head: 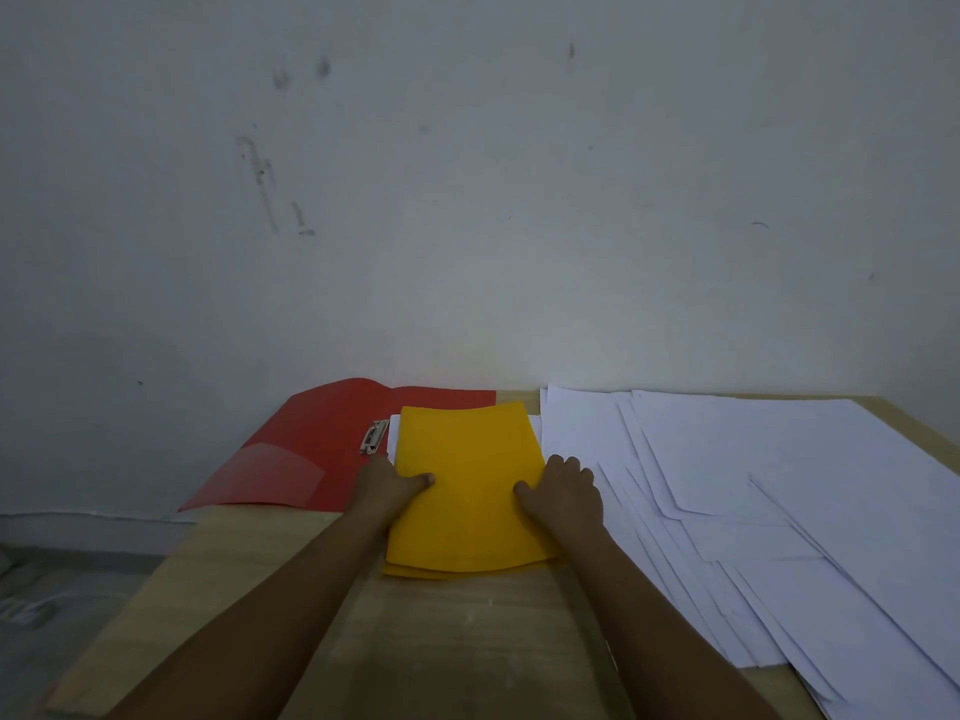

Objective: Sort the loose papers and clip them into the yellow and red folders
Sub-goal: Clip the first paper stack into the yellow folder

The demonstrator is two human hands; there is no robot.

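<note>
yellow folder lower centre on the bench, shut, lying over the open red folder | left hand and right hand grip its sides, thumbs on top, guessing to square it up | papers fanned out right | can't see what's inside, clip half hidden

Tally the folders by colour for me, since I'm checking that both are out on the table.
Yellow folder, closed, both hands on it: 1
Red folder, lying open beneath it: 1
Total: 2 folders
</note>
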